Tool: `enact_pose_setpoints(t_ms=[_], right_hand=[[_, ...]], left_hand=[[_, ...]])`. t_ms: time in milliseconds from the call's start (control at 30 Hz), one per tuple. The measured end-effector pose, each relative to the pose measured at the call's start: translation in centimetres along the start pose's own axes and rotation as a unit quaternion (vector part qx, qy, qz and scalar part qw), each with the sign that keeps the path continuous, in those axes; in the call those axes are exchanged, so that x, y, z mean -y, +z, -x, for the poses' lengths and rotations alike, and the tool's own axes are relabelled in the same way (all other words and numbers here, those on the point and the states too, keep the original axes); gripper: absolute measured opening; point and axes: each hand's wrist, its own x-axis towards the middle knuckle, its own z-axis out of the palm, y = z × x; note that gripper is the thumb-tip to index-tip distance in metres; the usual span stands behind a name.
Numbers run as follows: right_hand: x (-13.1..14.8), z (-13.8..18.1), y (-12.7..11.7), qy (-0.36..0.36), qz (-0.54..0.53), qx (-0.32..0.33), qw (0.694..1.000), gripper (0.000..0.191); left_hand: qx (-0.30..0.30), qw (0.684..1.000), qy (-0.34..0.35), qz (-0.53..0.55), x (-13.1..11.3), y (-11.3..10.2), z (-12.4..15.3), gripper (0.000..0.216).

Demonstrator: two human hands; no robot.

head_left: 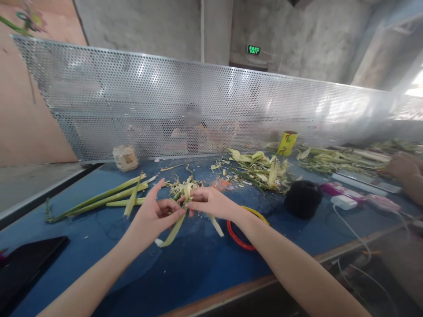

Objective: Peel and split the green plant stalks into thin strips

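Observation:
Both my hands meet over the blue table (198, 259), working on a small bundle of pale green leaf strips (185, 189). My left hand (153, 215) pinches a long strip that hangs down toward the table, its forefinger stretched up. My right hand (211, 203) has its fingers closed on the same bundle from the right, and another strip (216, 225) dangles below it. A red and yellow ring (243, 240) lies under my right wrist.
Long green stalks (102, 198) lie at the left, a leaf heap (261, 169) and a yellow cylinder (287, 143) at the back. A black ball of thread (302, 199), a white charger (343, 201), a dark tablet (26, 264). Another person's hand (405, 169) at right. Perforated metal screen (211, 105) behind.

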Motion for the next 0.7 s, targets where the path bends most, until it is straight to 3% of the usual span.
enact_pose_setpoints(t_ms=[167,467,700], right_hand=[[-0.3,-0.2,-0.4,-0.005,0.023,-0.015,1.0,0.011],[-0.5,-0.3,0.0,0.007,-0.031,-0.058,0.998,0.01],[-1.1,-0.9,-0.3,0.01,-0.101,-0.056,0.993,0.007]], left_hand=[[-0.018,1.0,-0.011,-0.008,-0.4,0.0,0.0,0.097],[-0.026,0.999,-0.023,-0.007,-0.5,0.3,-0.1,0.099],[-0.02,0.998,-0.067,-0.001,-0.4,0.4,-0.2,0.101]])
